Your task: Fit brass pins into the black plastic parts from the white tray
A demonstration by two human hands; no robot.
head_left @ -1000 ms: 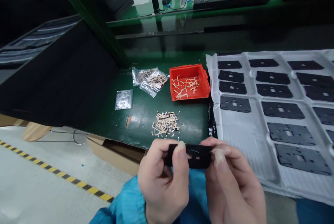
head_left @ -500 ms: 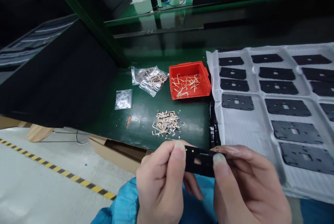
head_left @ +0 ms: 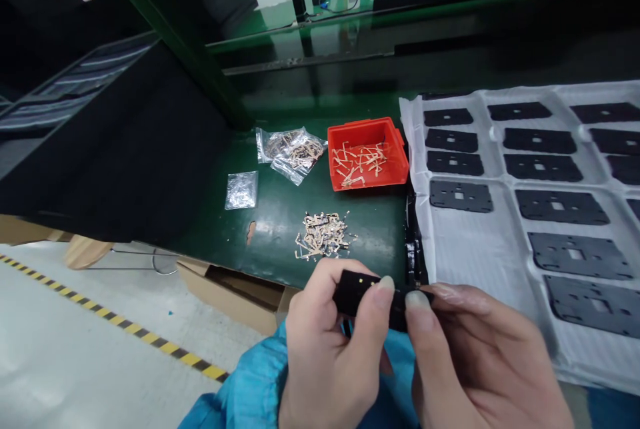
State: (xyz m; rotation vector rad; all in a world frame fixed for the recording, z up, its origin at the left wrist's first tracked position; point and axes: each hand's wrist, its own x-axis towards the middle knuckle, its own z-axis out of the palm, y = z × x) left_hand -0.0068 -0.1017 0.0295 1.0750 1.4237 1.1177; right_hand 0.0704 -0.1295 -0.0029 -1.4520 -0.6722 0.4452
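Observation:
A flat black plate [head_left: 351,290] with small gold-coloured spots is gripped between my two hands at the lower middle. My left hand [head_left: 340,349] is closed on its left part, with the thumb lying across the top face. At the right end, my right hand [head_left: 480,349] pinches the plate between thumb and fingers. The thumbs and fingers cover much of the plate, so its cutout is hidden. Just beyond my hands, a loose pile of small beige and silver flex strips [head_left: 325,234] lies on the green table [head_left: 280,229].
A red bin [head_left: 369,179] holds more beige strips. Left of it lie clear bags of strips [head_left: 293,149] and a small clear bag [head_left: 241,190]. At right, a white-lined tray [head_left: 465,242] carries rows of black plates [head_left: 563,207]. Below the table edge stands a cardboard box [head_left: 230,296].
My left thumb has slid right along the plate, nearer my right thumb, covering the cutout. The plate's left end now shows. The view has shifted slightly.

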